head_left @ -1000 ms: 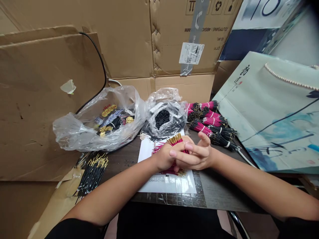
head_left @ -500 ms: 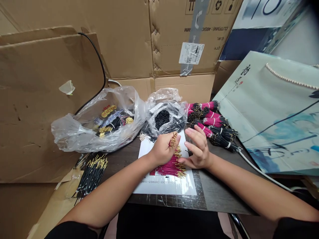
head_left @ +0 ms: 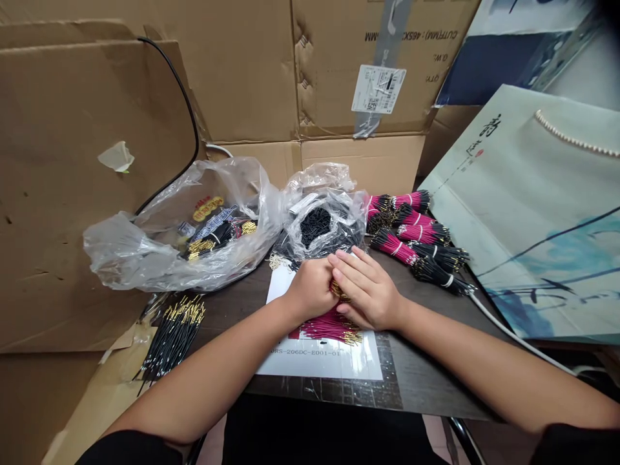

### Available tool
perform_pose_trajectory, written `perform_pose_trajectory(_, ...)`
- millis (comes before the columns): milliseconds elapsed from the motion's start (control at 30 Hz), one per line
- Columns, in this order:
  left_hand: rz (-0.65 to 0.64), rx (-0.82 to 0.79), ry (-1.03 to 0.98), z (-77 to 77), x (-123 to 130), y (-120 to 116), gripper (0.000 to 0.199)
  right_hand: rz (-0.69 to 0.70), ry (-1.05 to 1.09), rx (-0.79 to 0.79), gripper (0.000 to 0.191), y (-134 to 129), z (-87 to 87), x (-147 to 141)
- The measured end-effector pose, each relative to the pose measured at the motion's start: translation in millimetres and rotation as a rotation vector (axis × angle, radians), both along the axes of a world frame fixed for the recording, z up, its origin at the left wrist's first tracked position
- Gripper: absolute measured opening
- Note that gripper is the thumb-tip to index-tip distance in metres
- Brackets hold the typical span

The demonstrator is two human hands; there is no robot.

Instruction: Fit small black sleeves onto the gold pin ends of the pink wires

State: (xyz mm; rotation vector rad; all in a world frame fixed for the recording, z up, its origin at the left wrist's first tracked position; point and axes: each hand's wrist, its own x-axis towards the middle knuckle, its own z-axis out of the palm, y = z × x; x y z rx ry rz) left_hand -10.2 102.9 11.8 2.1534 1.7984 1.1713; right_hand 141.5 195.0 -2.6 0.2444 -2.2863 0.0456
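My left hand (head_left: 316, 289) is wrapped round a bunch of thin wires with gold tips, most of it hidden in the fist. Against that fist and the gold tips lies the flat palm of my right hand (head_left: 369, 290), its fingers stretched out. Below both hands, a loose pile of magenta wires (head_left: 329, 326) with gold ends rests on a white printed sheet (head_left: 324, 366). Just behind the hands, an open clear bag (head_left: 341, 242) holds many small black pieces.
Tied magenta and black wire bundles (head_left: 419, 232) lie at the right, beside a pale paper bag (head_left: 547, 213). A plastic bag (head_left: 140, 261) with wire bundles sits at the left, above loose black wires (head_left: 172, 339). Cardboard (head_left: 242, 71) stands behind the table (head_left: 431, 368).
My right hand has moved left and its palm now meets the left fist and the wire tips. The view has shifted slightly.
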Motion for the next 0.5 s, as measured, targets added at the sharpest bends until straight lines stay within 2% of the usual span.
perform_pose_trajectory(133,-0.033,-0.029,0.078,-3.0,-3.4,2.2,0.021,-0.027,-0.009,-0.036,0.073,3.4,-0.3,-0.1)
perform_pose_trajectory(233,0.015,-0.055,0.125,-0.4,-2.9,0.8,0.023,-0.045,0.009,-0.049,0.074,4.6,-0.9,0.6)
perform_pose_trajectory(400,0.133,-0.064,0.261,3.7,2.2,-1.2,0.02,-0.096,0.041,-0.057,0.063,4.1,-1.7,2.5)
perform_pose_trajectory(500,0.162,-0.044,0.351,2.9,4.9,-0.1,0.019,-0.128,0.047,-0.063,0.06,4.0,-1.9,2.6)
